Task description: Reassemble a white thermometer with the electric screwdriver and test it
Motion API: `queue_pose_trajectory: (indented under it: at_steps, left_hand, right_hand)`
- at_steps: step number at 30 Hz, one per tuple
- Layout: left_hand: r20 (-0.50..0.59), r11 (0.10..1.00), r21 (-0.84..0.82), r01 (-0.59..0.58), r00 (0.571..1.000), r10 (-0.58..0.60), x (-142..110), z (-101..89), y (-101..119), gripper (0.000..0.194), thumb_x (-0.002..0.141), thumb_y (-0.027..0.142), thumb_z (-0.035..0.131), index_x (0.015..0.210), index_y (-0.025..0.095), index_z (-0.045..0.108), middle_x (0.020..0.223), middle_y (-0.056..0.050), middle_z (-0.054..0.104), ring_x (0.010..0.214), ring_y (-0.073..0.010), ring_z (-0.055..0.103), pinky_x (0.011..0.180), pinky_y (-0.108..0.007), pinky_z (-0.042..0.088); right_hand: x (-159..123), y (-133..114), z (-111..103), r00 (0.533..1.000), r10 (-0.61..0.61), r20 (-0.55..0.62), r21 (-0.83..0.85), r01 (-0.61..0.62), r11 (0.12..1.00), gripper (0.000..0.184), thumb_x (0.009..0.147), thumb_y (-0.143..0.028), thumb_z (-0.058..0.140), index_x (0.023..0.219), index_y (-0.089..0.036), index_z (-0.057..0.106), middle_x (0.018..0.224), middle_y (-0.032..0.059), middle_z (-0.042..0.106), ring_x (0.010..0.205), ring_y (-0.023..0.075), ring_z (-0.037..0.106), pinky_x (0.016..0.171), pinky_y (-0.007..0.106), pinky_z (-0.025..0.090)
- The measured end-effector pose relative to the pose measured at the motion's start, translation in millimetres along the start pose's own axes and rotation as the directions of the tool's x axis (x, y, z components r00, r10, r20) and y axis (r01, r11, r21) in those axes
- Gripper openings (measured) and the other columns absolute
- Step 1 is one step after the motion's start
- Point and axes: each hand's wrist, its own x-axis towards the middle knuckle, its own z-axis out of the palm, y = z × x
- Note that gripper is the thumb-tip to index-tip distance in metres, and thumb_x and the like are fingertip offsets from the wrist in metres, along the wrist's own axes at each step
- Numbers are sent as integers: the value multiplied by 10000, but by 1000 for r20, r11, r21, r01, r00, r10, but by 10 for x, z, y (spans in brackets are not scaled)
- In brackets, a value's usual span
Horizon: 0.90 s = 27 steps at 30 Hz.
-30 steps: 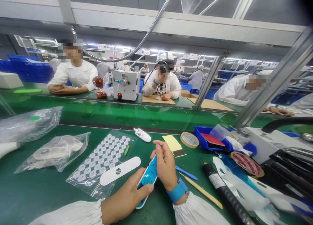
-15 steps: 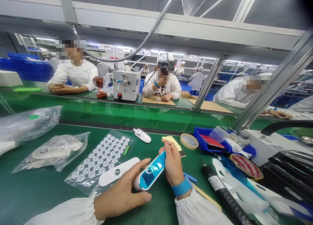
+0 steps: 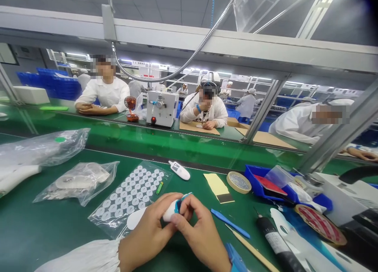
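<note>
Both hands meet over a small white handheld device (image 3: 169, 213) with a blue face, tilted and partly covered by fingers. My left hand (image 3: 150, 230) is closed around its white body. My right hand (image 3: 201, 230), with a blue band at the wrist, has its thumb and fingers closed on the blue-faced side. A flat white strip (image 3: 136, 219) lies partly under my left hand. Behind it is a clear bag of round white discs (image 3: 130, 191), with a small green piece (image 3: 160, 187) on it. Another white device with a small screen (image 3: 179, 170) lies farther back.
At right are a blue pry tool (image 3: 230, 223), a wooden stick (image 3: 251, 248), an electric screwdriver (image 3: 274, 240), tape rolls (image 3: 239, 182) and a blue bin (image 3: 251, 173). Yellow paper (image 3: 217, 185) lies mid-table. Plastic bags of parts (image 3: 79, 181) sit left. Co-workers sit across the green barrier.
My right hand has moved from the device's far end down to its near end, beside my left hand. The device is now mostly covered by fingers. The view has shifted slightly left.
</note>
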Motion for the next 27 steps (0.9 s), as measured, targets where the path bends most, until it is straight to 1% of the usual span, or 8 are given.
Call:
queue_pose_trajectory:
  at_steps: [3,5,7,11,14,19,22,27]
  left_hand:
    - [46,998,39,-38,998,36,-11,3,-31,393,820,178,482,1209,227,473,1255,-40,497,1164,-164,439,1015,-282,357]
    - [61,997,59,-57,997,54,-9,-3,-43,394,817,182,482,1210,217,471,1253,-43,501,1170,-161,436,1023,-286,356]
    - [55,993,94,-72,996,67,-1,-11,-52,388,822,188,468,1210,210,470,1249,-47,505,1167,-162,440,1017,-291,368]
    - [37,969,202,-142,990,137,7,-27,-77,420,826,154,422,1243,205,432,1272,-51,486,1198,-168,412,1039,-323,348]
    - [46,954,253,-159,987,153,-1,-31,-101,456,820,114,403,1263,219,407,1296,-36,468,1219,-161,388,1050,-331,336]
    - [46,953,275,-127,992,119,1,-35,-122,450,821,126,432,1259,227,409,1291,-29,473,1213,-162,394,1055,-341,331]
    - [53,953,275,-127,992,117,10,-35,-124,471,808,106,436,1260,234,409,1291,-24,473,1213,-166,393,1055,-346,330]
    - [85,958,255,-134,990,116,7,-33,-120,494,795,85,423,1264,238,409,1300,-28,461,1219,-176,383,1051,-357,333]
  right_hand:
    - [11,5,12,993,97,66,95,-103,990,386,688,-434,628,617,-149,378,583,-50,305,558,55,278,517,157,276]
    - [28,21,-10,988,112,108,120,-125,985,370,689,-420,623,622,-150,379,587,-51,302,562,55,275,518,156,274]
    - [31,24,-32,992,75,102,78,-83,993,342,706,-405,612,638,-148,397,607,-42,339,586,61,309,546,160,296]
    - [-11,-7,-43,997,-67,25,-108,69,992,294,738,-379,601,674,-152,427,677,-21,432,663,80,399,628,175,349]
    - [-37,-37,-59,994,-110,23,-195,113,974,247,795,-367,546,697,-155,467,709,-12,483,699,87,447,666,180,371]
    - [-24,-77,-138,992,-49,113,-143,65,988,182,838,-331,495,775,-172,556,776,-15,554,739,83,497,685,166,393]
    - [-16,-91,-168,992,-11,128,-124,27,992,189,841,-316,485,755,-168,565,751,-18,558,718,83,495,666,162,389]
    - [-16,-92,-166,991,8,133,-131,10,991,185,830,-294,486,729,-160,563,722,-20,554,696,81,484,648,157,381]
